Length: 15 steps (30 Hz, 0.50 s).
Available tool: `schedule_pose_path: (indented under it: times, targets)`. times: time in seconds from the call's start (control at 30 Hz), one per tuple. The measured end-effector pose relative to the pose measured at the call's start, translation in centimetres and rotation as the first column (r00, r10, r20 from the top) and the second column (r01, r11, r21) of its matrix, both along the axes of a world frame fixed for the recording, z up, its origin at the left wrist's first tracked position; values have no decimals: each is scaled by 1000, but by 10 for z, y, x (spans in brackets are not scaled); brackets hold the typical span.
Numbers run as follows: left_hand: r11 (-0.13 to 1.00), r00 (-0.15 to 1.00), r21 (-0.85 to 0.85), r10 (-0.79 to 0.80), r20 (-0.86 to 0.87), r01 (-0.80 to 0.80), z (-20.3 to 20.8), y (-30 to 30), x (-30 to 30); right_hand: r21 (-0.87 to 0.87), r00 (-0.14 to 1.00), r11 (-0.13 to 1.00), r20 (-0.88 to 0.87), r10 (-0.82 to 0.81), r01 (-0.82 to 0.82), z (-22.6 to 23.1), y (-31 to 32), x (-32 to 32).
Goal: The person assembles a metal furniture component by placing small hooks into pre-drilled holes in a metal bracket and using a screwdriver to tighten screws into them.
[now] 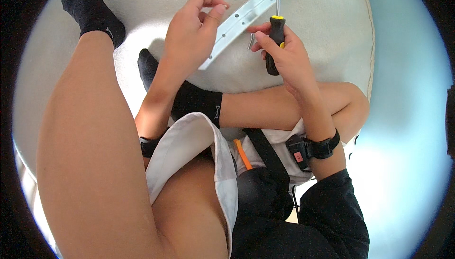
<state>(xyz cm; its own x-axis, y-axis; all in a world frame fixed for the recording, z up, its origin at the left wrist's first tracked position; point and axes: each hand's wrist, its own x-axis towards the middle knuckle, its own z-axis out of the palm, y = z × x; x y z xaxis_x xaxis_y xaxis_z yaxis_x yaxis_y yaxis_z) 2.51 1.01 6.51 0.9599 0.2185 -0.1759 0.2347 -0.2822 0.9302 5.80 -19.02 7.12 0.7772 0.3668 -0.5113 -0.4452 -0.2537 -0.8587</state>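
My right hand (291, 58) is wrapped round the black and yellow handle of a screwdriver (277, 29), its metal shaft pointing away from me. A small bent metal piece (251, 42) shows by the right fingertips; whether they hold it I cannot tell. Thumb and forefinger of my left hand (192, 34) are pinched together, and what is between them is too small to name. Between the two hands a long pale metal strip with holes (246, 18) lies slantwise, its near end beside my left wrist. The screwdriver's shaft crosses over the strip's far part.
A cream padded surface (327, 31) lies under the strip and my legs, with a seamed edge on the right. Beyond that edge is a light blue area (403, 69). My bent legs and black-socked feet (92, 10) flank the work. An orange strip (242, 155) lies at my lap.
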Motion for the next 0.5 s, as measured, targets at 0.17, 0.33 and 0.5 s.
schedule_pose_path:
  times: [0.17, 0.33, 0.5]
  targets:
    - [937, 984, 345, 1, 176, -63, -13, 19, 1, 23, 999, 999, -1, -42, 42, 4, 4, -3]
    - [929, 982, -357, 150, 117, -99, -4, 32, -1, -192, 960, 974, 227, 162, -119, 10, 0, -4]
    - [678, 984, -732, 167, 57, -73, -3, 35, -8, -205, 890, 926, 274, 365, -317, 18, 2, -9]
